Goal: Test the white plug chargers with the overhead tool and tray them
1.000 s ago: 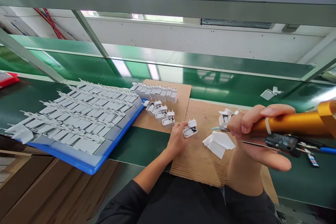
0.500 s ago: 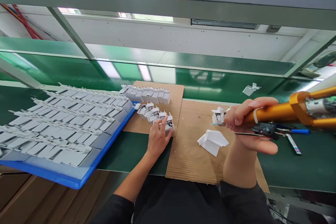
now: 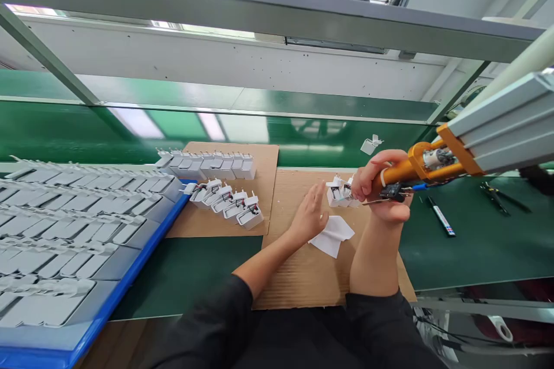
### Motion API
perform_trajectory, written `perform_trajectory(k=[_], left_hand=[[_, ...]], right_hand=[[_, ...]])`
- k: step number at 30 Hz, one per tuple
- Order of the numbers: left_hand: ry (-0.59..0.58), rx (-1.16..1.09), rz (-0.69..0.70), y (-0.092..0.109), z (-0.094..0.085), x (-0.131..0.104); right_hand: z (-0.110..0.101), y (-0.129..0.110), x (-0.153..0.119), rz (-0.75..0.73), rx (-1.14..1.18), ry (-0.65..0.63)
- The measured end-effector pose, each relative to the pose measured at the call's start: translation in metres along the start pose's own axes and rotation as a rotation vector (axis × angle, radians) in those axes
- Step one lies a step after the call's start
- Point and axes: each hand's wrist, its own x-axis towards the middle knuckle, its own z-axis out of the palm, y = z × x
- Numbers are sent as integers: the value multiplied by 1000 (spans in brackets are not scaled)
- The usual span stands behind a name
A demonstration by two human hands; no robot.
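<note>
My right hand is wrapped around an orange cylindrical hand tool with a small black switch and wires on its side. The tool's front end lies over the white plug adapter housings on the cardboard; my fingers hide its tip. Just left of these housings, my left hand is held with its fingers stretched out and nothing in it. A crumpled white cloth or paper lies below its fingers. Further left stands a slanting row of open white adapter housings with parts and wires inside.
A blue tray on the left holds many rows of white adapters. Another adapter row stands behind on cardboard. A marker and pliers lie at right. A loose white part lies at the back. The tool's grey finned body extends rightward.
My left hand has left the slanting row and moved right, beside the housings under the tool. The view has turned right, bringing the pliers into sight. My right hand still grips the tool.
</note>
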Motion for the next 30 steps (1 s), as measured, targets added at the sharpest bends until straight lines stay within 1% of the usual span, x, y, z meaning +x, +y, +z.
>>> perform_trajectory(k=[2, 3, 5, 7, 10, 13, 16, 18, 20, 23, 26, 28, 30], left_hand=[[-37, -1, -41, 1, 19, 13], [-48, 10, -76, 1, 25, 16], [-53, 44, -156, 0, 32, 17], [-47, 85, -216, 1, 33, 17], [-53, 127, -243, 6, 33, 22], [-74, 111, -290, 11, 36, 34], [-92, 40, -353, 8, 35, 45], [-95, -31, -355, 1, 29, 47], [-92, -86, -329, -8, 17, 42], [-53, -219, -257, -18, -6, 27], [7, -373, -148, -22, -34, 9], [39, -358, -74, -20, -52, -1], [63, -283, -24, -15, -68, -10]], right_hand=[[-8, -2, -2, 12, -24, -33], [-12, -2, -2, 11, -31, -42], [-19, -3, -4, 1, -46, -35], [-24, -2, -4, -3, -65, -27], [-26, 0, -3, -6, -52, -52], [-25, 0, -2, 2, -13, -52], [-21, -1, -2, 37, -9, -63], [-17, -2, -1, 55, 2, -80], [-11, -2, 0, 65, 11, -78], [0, -2, 1, 92, -34, -46], [10, -2, 1, 88, -71, -19], [14, -2, 0, 70, -53, -16], [17, -2, 0, 57, -24, -16]])
